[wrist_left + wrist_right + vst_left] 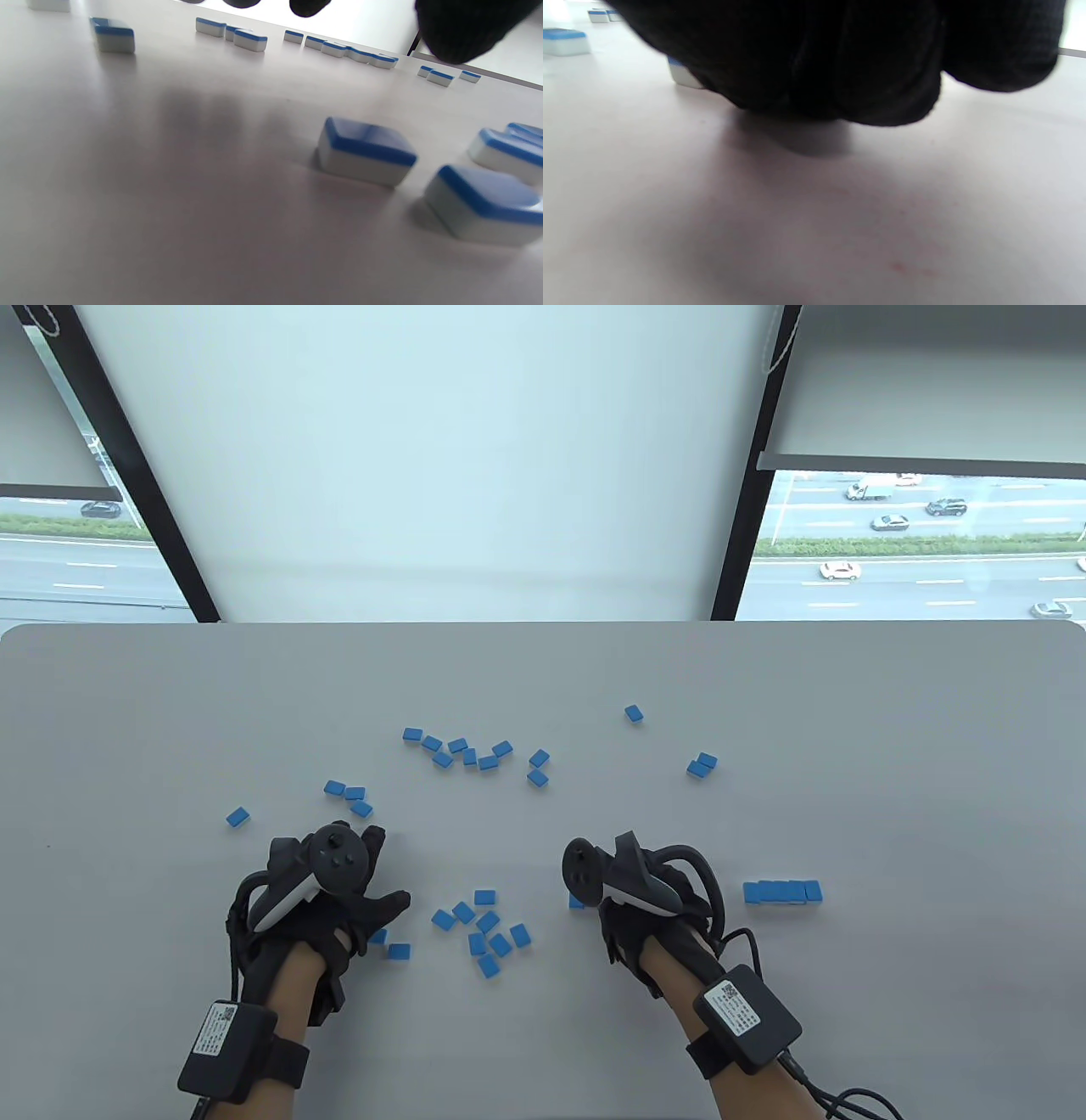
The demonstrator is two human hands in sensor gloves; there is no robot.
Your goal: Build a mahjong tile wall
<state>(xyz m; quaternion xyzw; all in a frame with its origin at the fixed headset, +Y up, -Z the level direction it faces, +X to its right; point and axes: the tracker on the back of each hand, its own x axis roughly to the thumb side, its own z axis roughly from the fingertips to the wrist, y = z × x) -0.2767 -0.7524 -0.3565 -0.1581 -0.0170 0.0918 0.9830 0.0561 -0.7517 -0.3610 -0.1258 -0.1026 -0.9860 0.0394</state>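
Blue-backed white mahjong tiles lie scattered face down on the grey table [127,712]. A short finished row of tiles [782,892] lies flat at the right. My right hand [594,899] is left of that row, its fingers [840,63] curled down round one tile [577,903], whose shaded white side [814,137] shows under the fingertips. My left hand [373,865] hovers with fingers spread and holds nothing; its thumb [462,34] hangs over the table. Two tiles [389,943] lie just by its thumb, close up in the left wrist view as a tile [365,150].
A loose cluster of several tiles [488,929] lies between the hands. Another group [471,753] sits farther back, three tiles [349,796] beyond the left fingers, a single one [238,817] at the left, a pair [702,764] and a single [633,713] at the back right.
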